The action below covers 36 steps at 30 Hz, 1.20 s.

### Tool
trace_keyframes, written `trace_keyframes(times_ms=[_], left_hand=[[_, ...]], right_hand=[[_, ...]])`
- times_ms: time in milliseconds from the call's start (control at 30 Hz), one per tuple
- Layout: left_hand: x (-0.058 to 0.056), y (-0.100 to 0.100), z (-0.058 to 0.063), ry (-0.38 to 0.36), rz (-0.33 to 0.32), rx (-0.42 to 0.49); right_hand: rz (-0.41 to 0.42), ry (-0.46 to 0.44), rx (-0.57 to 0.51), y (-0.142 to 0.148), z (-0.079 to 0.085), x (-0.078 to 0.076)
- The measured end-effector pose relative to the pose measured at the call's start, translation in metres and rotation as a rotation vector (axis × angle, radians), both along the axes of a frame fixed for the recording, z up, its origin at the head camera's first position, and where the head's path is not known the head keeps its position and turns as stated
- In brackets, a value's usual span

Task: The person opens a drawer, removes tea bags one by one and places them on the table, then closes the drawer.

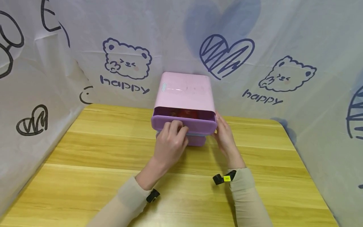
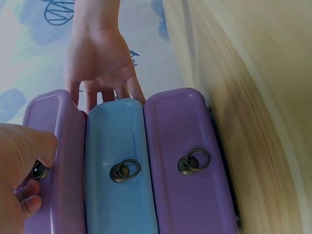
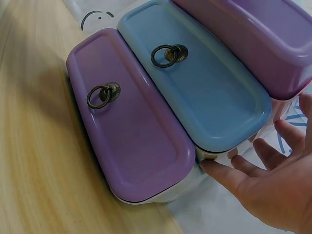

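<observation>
White cloth (image 1: 175, 31), printed with bears and hearts, hangs behind and beside the wood-grain table (image 1: 99, 154) I work at. Toward the far edge of that table stands the pink cabinet (image 1: 184, 90), upright before the cloth; its glossy shell looks hard and stiff, and I judge it light enough to skid if tugged without bracing. Three drawers are stacked in its front: the purple top drawer (image 1: 201, 126), partly drawn out, then the blue middle drawer (image 2: 114, 139) and the purple bottom drawer (image 2: 170, 119), both seemingly pushed in. Their smooth fronts would likely slip under flat fingers, though the rims give an edge to hook. My right hand (image 1: 226, 138) lies along the cabinet's right side, fingers extended and spread, touching without clasping, a sensible place to steady the shell. My left hand (image 1: 171, 142) is at the top drawer's front, fingers curled. In the gap above that front shows a red item (image 1: 189, 113), too shaded to name. Smallest are the brass-coloured ring pulls (image 2: 119, 172); my left thumb and fingers pinch the top ring pull (image 2: 40, 170). Thin but stiff, it should take a straight, gentle pull best; a sideways one might make the drawer bind.
</observation>
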State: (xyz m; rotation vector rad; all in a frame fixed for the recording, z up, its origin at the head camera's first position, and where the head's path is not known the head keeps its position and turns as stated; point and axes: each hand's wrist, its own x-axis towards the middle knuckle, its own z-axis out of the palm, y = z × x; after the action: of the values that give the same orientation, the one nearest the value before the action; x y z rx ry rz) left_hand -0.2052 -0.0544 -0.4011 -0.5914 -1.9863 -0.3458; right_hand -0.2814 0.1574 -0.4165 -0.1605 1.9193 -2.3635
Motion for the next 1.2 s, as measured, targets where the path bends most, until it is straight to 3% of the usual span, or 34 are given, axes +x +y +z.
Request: trace_keyframes(times_ms=[367,1200], left_hand=[[0.019,-0.004,0.003,0.04,-0.011,-0.057],[0.061,-0.004,0.001,0.025,-0.039,-0.112]], right_hand=[[-0.002,0.071,0.008,0.0,-0.001,0.0],[-0.029,0.018,0.128,0.003,-0.001,0.002]])
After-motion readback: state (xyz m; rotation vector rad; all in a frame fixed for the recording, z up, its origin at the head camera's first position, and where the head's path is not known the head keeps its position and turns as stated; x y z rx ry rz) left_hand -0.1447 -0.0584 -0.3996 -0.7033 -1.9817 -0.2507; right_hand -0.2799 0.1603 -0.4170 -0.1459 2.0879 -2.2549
